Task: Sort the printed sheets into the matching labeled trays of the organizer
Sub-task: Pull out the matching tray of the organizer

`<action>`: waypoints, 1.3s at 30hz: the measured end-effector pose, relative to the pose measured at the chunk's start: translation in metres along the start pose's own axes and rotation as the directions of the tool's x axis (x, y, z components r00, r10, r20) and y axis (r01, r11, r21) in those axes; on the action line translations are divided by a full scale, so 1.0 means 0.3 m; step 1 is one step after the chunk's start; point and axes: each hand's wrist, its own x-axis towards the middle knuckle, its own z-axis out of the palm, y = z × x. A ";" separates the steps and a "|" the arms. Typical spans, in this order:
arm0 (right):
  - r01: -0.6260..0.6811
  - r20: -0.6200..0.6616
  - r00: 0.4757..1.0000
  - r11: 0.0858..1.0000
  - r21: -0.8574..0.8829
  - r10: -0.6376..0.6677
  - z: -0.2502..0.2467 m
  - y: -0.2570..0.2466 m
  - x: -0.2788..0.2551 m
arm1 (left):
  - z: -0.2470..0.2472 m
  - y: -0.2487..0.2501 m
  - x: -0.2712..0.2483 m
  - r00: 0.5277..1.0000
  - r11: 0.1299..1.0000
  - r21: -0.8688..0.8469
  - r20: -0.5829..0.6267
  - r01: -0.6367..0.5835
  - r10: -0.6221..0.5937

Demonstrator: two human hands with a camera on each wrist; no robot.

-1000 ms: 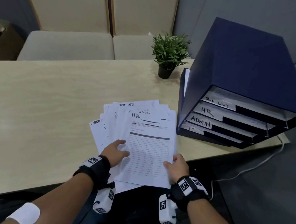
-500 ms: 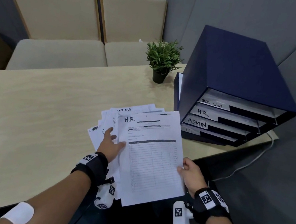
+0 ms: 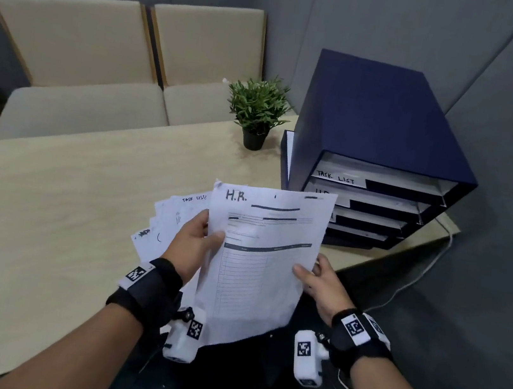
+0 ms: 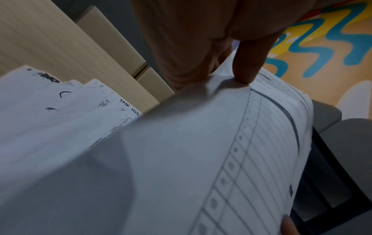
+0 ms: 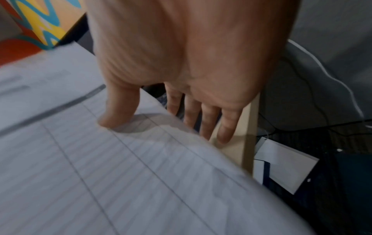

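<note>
A printed sheet headed "H.R." (image 3: 261,261) is held up in the air above the table's near edge. My left hand (image 3: 205,236) pinches its left edge, thumb (image 4: 247,63) on the printed face. My right hand (image 3: 310,272) pinches its right edge, with the thumb (image 5: 118,108) on top and the fingers (image 5: 211,120) underneath. A fanned pile of sheets (image 3: 164,224) lies on the table behind my left hand, one marked "TASK LIST". The dark blue organizer (image 3: 374,128) stands at the right. Its top tray label (image 3: 337,177) reads "TASK LIST", and the held sheet partly hides the lower labels.
A small potted plant (image 3: 257,111) stands left of the organizer. Two beige chairs (image 3: 100,71) sit beyond the light wood table (image 3: 48,196). A white cable (image 3: 431,263) hangs off the table's right corner, by the grey wall.
The H.R. sheet has come off the pile and risen toward the organizer. My left hand left the pile and now pinches the sheet's left edge. My right hand kept its hold.
</note>
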 end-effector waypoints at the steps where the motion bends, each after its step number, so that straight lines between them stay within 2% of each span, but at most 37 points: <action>1: 0.007 0.031 0.999 0.999 0.038 -0.008 -0.004 -0.015 0.004 | 0.008 0.002 0.004 1.000 0.999 -0.034 0.013 0.011 -0.010; 3: 0.014 0.077 0.997 0.997 0.071 -0.020 -0.016 -0.049 0.002 | 0.034 0.012 0.010 0.999 0.998 -0.055 0.030 0.033 -0.032; 5: 0.030 0.067 0.997 0.996 0.085 -0.036 -0.047 -0.079 -0.008 | 0.076 0.023 0.019 0.998 0.998 -0.046 0.031 0.050 -0.048; 9: 0.062 -0.045 0.997 0.993 0.099 -0.058 -0.182 -0.137 -0.037 | 0.202 0.030 0.054 0.996 0.996 0.004 0.032 0.087 -0.087; 13: 0.045 -0.190 0.981 0.994 0.097 -0.026 -0.334 -0.180 -0.053 | 0.350 0.032 0.083 0.989 0.989 0.110 0.098 0.096 -0.107; 18: 0.021 -0.253 0.967 0.995 0.097 0.005 -0.443 -0.243 -0.039 | 0.475 0.016 0.108 0.978 0.968 0.237 0.164 0.085 -0.126; 22: 0.014 -0.267 0.964 0.994 0.106 0.015 -0.488 -0.283 -0.011 | 0.537 0.020 0.137 0.991 0.958 0.282 0.112 0.043 -0.077; 28: -0.017 -0.091 0.996 0.998 0.062 0.023 -0.514 -0.338 -0.014 | 0.590 0.073 0.198 0.997 0.980 0.200 -0.074 0.006 0.009; 30: 0.001 -0.104 0.995 0.998 0.064 0.006 -0.527 -0.348 0.004 | 0.603 0.077 0.216 0.996 0.987 0.163 -0.085 0.012 0.002; 32: 0.055 -0.170 0.985 0.992 0.115 -0.035 -0.531 -0.364 0.032 | 0.613 0.072 0.222 0.997 0.992 0.125 -0.067 0.034 -0.026; 35: 0.126 -0.226 0.970 0.978 0.164 -0.088 -0.522 -0.396 0.075 | 0.626 0.054 0.218 0.998 0.985 0.158 -0.028 0.065 -0.062; 37: 0.138 -0.211 0.972 0.980 0.145 -0.105 -0.519 -0.410 0.096 | 0.638 0.050 0.219 0.998 0.979 0.198 -0.056 0.044 -0.033; 39: 0.110 -0.141 0.986 0.985 0.133 -0.091 -0.528 -0.414 0.102 | 0.646 0.056 0.232 0.991 0.982 0.189 -0.135 0.016 0.010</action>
